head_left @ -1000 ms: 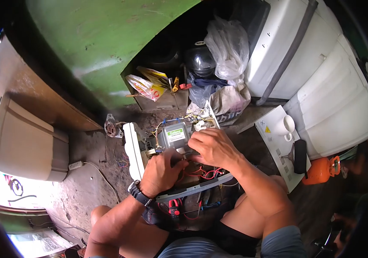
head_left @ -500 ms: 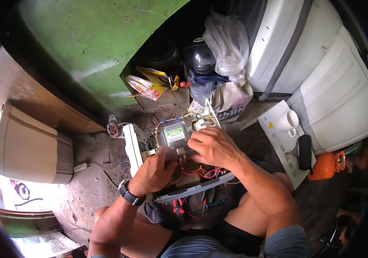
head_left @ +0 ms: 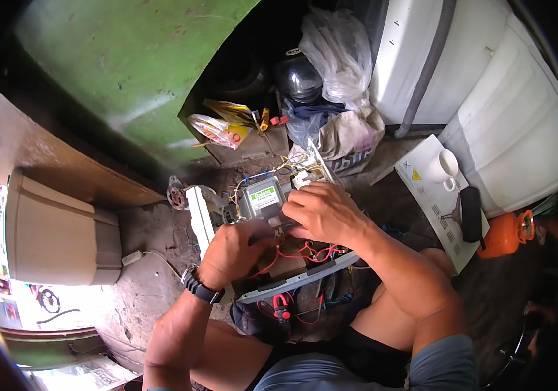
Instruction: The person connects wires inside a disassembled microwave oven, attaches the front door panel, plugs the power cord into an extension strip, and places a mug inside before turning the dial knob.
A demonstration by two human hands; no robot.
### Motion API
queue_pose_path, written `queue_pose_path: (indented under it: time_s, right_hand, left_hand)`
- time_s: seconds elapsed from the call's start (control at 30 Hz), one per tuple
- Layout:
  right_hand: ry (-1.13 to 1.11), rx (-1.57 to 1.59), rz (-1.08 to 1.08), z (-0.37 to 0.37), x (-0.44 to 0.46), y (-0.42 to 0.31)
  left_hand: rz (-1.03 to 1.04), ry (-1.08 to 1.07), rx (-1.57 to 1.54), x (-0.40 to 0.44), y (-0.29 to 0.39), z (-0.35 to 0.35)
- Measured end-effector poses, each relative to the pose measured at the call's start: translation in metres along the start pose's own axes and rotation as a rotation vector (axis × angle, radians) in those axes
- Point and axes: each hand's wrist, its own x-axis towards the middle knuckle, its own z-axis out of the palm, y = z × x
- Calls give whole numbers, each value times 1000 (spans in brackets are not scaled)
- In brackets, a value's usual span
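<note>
Opened microwave chassis (head_left: pixel 298 285) sits on the floor (head_left: pixel 151 228) in front of the seated person, white side panel (head_left: pixel 202 215) on the left, grey edge nearest the person. Metal box with green Galanz label (head_left: pixel 263 195) is mid-chassis.

Both hands are inside, at a small pale connector (head_left: pixel 274 223) just below the box. Left hand (head_left: pixel 232 249): fingers curled, narrow, tips at the connector's left; partly hidden and blurred, so can't tell if they grip it. Right hand (head_left: pixel 324 214): fingers bent, thumb near the connector's right side; grip can't be confirmed either. Red wires (head_left: pixel 309 253) loop across the chassis below the hands.

Black watch (head_left: pixel 202 287) on left wrist. Red clamp meter (head_left: pixel 282 309) lies between the legs, just outside the grey edge. Right side: white metal cover (head_left: pixel 430 203) carrying a white mug (head_left: pixel 439 167) and a black cylinder (head_left: pixel 471 215); orange gas canister (head_left: pixel 502 238) just beside it.
</note>
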Motion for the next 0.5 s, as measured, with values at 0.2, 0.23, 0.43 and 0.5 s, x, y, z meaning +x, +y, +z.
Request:
queue_pose_path:
  time_s: [0.2, 0.23, 0.43, 0.5]
  right_hand:
    - [48, 38, 5, 8, -4, 2]
    - [51, 42, 3, 8, -4, 2]
    - [78, 63, -15, 10, -5, 4]
    - [82, 65, -18, 9, -5, 4]
  left_hand:
    - [185, 101, 56, -5, -7, 12]
    - [189, 95, 60, -6, -7, 12]
    - [133, 63, -3, -9, 6, 10]
    - [73, 81, 4, -9, 6, 12]
